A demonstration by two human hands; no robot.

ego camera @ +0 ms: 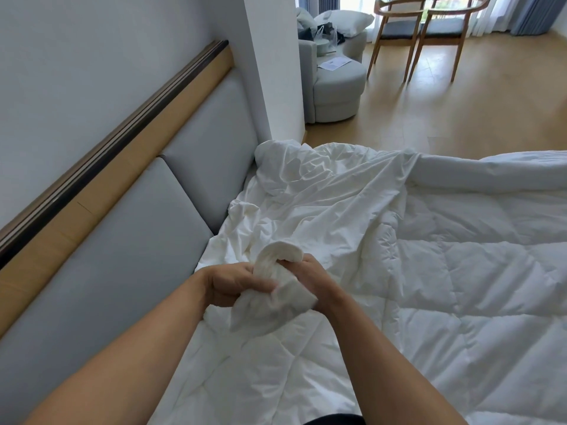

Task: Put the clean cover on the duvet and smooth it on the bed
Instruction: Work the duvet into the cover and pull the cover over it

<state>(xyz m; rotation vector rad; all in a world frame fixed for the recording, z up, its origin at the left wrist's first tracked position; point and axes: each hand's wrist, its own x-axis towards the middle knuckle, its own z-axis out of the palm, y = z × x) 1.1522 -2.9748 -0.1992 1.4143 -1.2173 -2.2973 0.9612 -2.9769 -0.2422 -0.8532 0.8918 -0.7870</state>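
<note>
White quilted duvet (460,286) lies spread flat alongside the grey padded headboard (184,185) in the head view. Its stitched squares are bare over the near and right part, so most of it is not yet inside anything. Plain white crumpled cotton cover (322,197) is heaped over its headboard end and reaches the far corner by the white wall pillar (270,72). Close to the headboard, both hands meet on one bunched white fabric corner (276,280). The left hand (233,283) has its fingers curled round the lower part, and the right hand (310,277) grips it from the other side. Whether the wad is cover alone or cover wrapped over a duvet corner I cannot tell. Probably the corners are being matched and pinned together so the filling does not slip when the cover is drawn down. Smoothing looks a long way off.
</note>
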